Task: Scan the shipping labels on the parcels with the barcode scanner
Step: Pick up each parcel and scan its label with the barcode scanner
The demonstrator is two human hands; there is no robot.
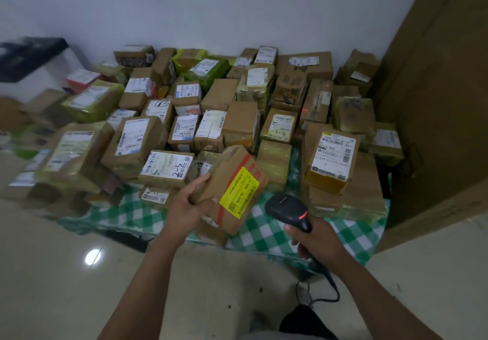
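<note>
The left hand (188, 202) grasps a tilted parcel (232, 189) at the cloth's (264, 231) front edge — yellow label (239, 191) up — while the right hand (314, 242) clenches the scanner (289, 209) beside it.

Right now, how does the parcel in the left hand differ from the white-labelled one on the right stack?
The held parcel has a yellow label, the stacked parcel a white one. The held parcel is tilted in the left hand; the stacked parcel lies on other boxes, untouched. Both are brown cardboard.
</note>
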